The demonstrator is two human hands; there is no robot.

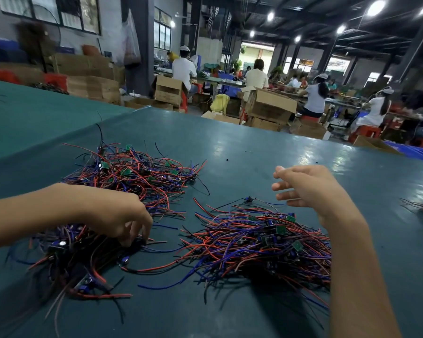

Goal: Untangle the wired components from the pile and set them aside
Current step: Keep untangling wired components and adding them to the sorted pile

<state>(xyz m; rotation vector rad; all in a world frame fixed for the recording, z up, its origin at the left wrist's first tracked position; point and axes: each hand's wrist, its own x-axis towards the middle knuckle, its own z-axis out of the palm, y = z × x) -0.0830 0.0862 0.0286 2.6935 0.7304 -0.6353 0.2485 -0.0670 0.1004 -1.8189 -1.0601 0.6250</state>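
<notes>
Toward the left front edge of the tabletop [254,147], the left hand [117,215] pinches into a wire pile [66,259], while the right hand [308,189] hovers loose-fingered over bare surface.

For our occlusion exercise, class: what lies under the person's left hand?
Under the left hand lies the near-left pile of wired components; red, blue and black wires show around its fingertips. Whether they pinch anything is hidden by the hand.

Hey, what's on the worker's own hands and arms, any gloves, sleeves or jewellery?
Nothing worn shows. The left hand and right hand are bare, with no gloves or rings. The left arm and right arm are uncovered to the frame edge, with no sleeve, watch or wristband in view. Slight blur could hide small marks.
</notes>
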